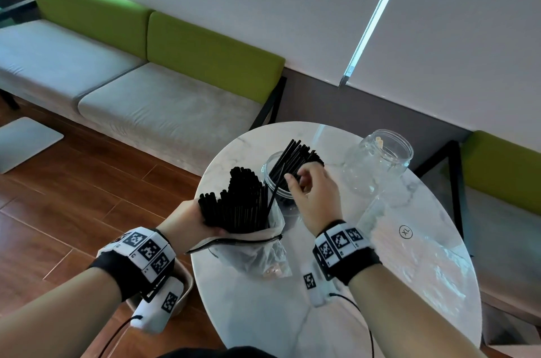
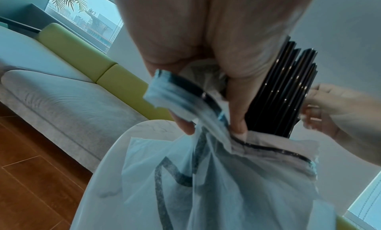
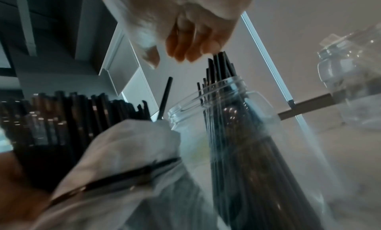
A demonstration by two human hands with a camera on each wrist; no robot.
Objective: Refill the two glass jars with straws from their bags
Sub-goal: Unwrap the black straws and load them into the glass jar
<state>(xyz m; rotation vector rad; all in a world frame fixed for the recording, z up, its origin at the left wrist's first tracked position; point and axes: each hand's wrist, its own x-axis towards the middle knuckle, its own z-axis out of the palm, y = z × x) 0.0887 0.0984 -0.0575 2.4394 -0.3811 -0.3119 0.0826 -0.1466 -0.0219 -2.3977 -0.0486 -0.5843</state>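
Head looks down; wrists close, sharing straws (image 1: 237, 202).

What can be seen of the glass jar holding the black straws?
The jar with black straws is clear glass with a wide threaded mouth, no lid on it, standing upright on the white marble table. A bundle of black straws leans inside and sticks out well past the rim. The right hand hangs over its mouth, fingertips at the straw tops. The straw bag held by the left hand sits right beside it; whether they touch is unclear.
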